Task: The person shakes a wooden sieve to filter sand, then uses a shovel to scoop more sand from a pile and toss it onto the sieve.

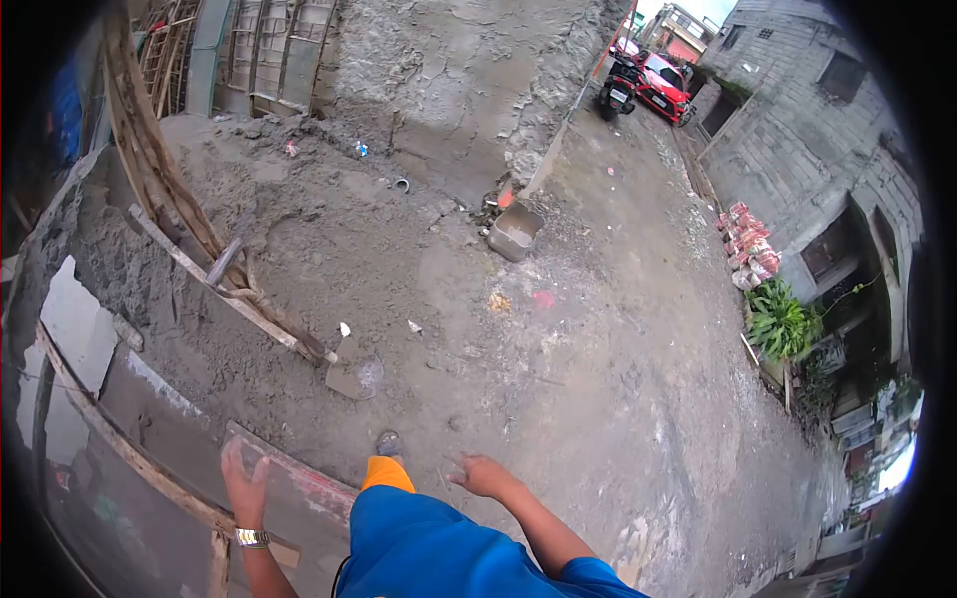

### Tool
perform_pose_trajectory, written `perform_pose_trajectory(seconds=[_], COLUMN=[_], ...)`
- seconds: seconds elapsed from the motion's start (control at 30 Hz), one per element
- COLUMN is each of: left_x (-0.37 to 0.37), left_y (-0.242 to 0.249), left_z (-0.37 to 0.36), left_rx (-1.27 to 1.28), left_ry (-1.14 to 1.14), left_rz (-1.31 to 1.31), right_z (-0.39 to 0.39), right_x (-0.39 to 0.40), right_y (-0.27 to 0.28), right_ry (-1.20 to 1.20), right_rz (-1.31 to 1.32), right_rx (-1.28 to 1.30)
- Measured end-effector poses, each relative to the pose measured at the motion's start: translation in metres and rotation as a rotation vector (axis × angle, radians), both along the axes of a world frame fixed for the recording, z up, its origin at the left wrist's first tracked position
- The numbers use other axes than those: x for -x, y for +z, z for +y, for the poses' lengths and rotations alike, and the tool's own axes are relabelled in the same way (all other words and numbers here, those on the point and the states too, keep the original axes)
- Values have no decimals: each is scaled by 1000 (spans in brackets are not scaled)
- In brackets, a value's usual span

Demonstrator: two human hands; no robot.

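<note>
My left hand (244, 485), with a metal watch (252, 538) at the wrist, is raised with its fingers apart and holds nothing. Close beside it, a board with red stains (309, 480) lies at a slant, and a long wooden pole (150, 463) passes behind the wrist. Out over the concrete ground (598, 429), my right hand (485, 475) has its fingers loosely stretched and nothing shows in them. Between the hands are my blue shirt, orange shorts and one foot (389, 444).
Long timber pieces (159, 169) lean over a sand heap (289, 214) at left. A grey tub (515, 231) stands by the rough plastered wall (449, 90). Stacked sacks (748, 244) and a leafy plant (783, 319) line the right side. A motorcycle (618, 90) and red car (663, 85) stand up the lane.
</note>
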State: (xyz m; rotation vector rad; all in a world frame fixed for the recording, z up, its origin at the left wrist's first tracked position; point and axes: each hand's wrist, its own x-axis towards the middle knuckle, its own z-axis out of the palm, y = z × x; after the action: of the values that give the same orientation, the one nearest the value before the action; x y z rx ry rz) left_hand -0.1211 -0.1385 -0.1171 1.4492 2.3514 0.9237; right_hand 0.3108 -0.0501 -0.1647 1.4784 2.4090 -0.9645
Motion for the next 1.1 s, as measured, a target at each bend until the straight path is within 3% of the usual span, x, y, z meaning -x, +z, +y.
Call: perform_pose_trajectory(seconds=[0.17, 0.27, 0.37, 0.57, 0.63, 0.73, 0.83, 0.9, 1.03, 1.1], left_x=[54, 95, 112, 94, 66, -23, -116, -180, -277, -310], left_y=[56, 47, 24, 21, 41, 78, 90, 94, 80, 64], left_z=[157, 233, 275, 289, 290, 299, 315, 326, 356, 373], left_rx=[-349, -384, -241, -306, -330, -384, -392, -394, -278, -256], left_ry=[200, 240, 175, 316, 278, 189, 76, -31, -177, -433], left_rz=[159, 237, 95, 118, 64, -229, -153, -65, -1, -115], right_z=[98, 125, 150, 202, 226, 266, 312, 344, 397, 418], right_x=[66, 94, 99, 95, 106, 124, 120, 99, 27, -22], right_y=[58, 97, 111, 116, 130, 174, 202, 204, 190, 185], right_ry=[145, 182, 202, 226, 282, 299, 403, 601, 671, 642], right_rz=[70, 179, 230, 283, 324, 390, 366, 241, 229, 190], right_rx=[-207, -249, -245, -167, -354, -433, -617, -771, -638, -499])
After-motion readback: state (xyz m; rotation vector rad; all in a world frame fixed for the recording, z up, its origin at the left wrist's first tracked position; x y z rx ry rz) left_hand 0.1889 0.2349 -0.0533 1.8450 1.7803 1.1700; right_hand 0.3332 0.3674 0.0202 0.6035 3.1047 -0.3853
